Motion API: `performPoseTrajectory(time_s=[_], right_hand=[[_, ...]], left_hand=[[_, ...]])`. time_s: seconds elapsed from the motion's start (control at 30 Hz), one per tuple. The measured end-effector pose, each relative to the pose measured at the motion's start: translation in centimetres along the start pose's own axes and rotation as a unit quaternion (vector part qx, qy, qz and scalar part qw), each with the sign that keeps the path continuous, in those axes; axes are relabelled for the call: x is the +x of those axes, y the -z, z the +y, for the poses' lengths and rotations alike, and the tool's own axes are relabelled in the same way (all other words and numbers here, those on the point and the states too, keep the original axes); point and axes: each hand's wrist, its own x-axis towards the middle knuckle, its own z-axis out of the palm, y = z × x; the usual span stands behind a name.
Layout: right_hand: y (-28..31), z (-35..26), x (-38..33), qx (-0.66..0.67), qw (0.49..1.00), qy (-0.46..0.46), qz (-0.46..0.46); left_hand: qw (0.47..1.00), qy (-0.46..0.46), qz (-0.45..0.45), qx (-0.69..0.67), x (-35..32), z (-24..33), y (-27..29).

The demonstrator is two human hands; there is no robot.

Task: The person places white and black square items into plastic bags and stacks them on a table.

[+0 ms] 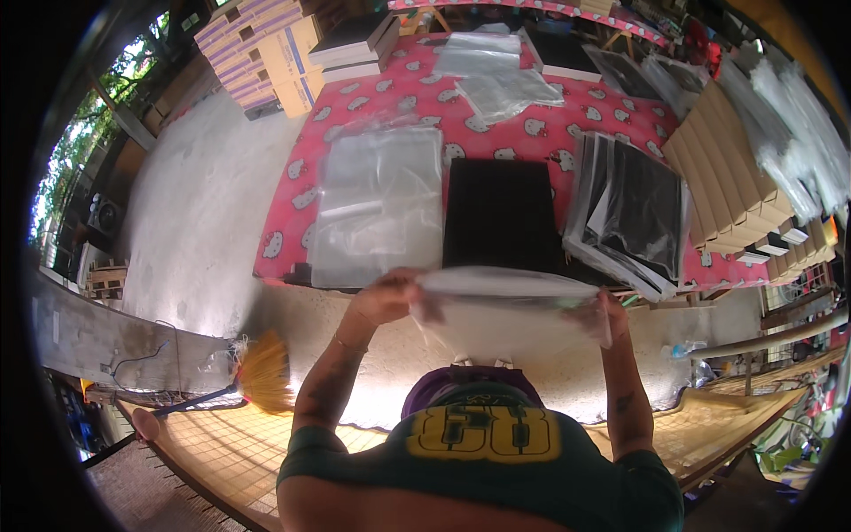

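Observation:
Between my two hands a clear plastic bag [505,310] is stretched out at the table's near edge. My left hand [390,295] grips its left end, and my right hand [610,315] is closed on the right end, its fingers partly seen through the film. Just beyond the bag lies a stack of black sheets [498,208]. To its left rests a pile of clear plastic bags [377,208]. On the right is a pile of bagged black sheets [631,204], stacked unevenly.
The table has a pink patterned cloth [292,191]. Cardboard boxes [722,173] and bundled plastic sleeves [789,133] line its right side. More bags [505,93] and a black-topped stack [560,51] sit at the back. Cartons [261,58] stand far left; a broom [264,372] lies lower left.

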Motion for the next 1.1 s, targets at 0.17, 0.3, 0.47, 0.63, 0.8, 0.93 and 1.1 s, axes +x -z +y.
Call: performPoseTrajectory(time_s=[0.17, 0.3, 0.47, 0.63, 0.8, 0.93, 1.1], right_hand=[[1.6, 0.7, -2.2, 0.081, 0.990, -0.009, 0.113], [-0.1, -0.2, -2.9, -0.155, 0.971, -0.170, 0.063], [-1.2, 5.0, -2.5, -0.428, 0.865, -0.212, 0.151], [-0.6, 9.8, -1.9, -0.452, 0.768, -0.009, 0.454], [0.0, 10.9, -1.0, -0.510, 0.738, -0.019, 0.442], [-1.9, 8.7, -1.6, -0.495, 0.749, 0.040, 0.439], [-7.2, -0.2, -1.9, -0.315, 0.898, 0.002, 0.307]], left_hand=[[0.791, 0.254, -0.144, 0.538, 0.4, -1.4, -0.4], [0.992, -0.039, 0.109, -0.059, -1.1, -1.4, 0.6], [0.960, 0.023, 0.226, 0.163, -0.6, -6.5, 3.7], [0.852, -0.006, 0.447, 0.274, -0.8, -14.0, 2.7], [0.811, 0.011, 0.427, 0.400, -0.2, -15.6, 3.8], [0.860, -0.068, 0.415, 0.289, -1.0, -14.3, 2.7], [0.959, -0.069, 0.273, 0.019, -1.8, -5.1, -2.7]])
